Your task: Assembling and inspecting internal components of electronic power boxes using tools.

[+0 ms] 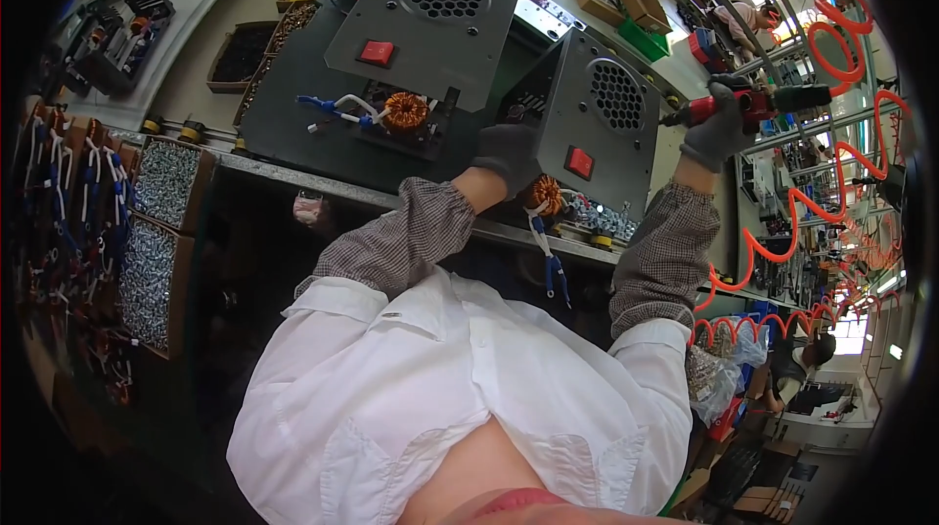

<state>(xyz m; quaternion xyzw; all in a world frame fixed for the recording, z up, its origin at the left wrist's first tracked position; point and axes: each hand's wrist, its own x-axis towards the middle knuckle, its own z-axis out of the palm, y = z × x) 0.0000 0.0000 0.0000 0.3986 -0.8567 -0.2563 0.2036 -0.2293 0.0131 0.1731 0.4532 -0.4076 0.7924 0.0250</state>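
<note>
My right hand (717, 130), in a dark grey glove, is closed around a red and black power screwdriver (738, 111). The tool's tip points left, at the right edge of a dark grey metal housing (618, 95). That housing stands tilted, with a honeycomb vent and a red rocker switch (580, 161). At its lower left edge, my gloved left hand (507, 155) grips the housing, its fingertips hidden. Just below that hand sits a copper-wound coil (544, 195), with blue and white leads (551, 261) hanging over the bench edge.
Left of my hands stands a similar housing (421, 26), with another coil (405, 112) before it. Cartons of screws (156, 281) and hanging wired parts (64, 173) are at the left. Red coiled hoses (782, 232) loop at the right. Other people (748, 21) work farther off.
</note>
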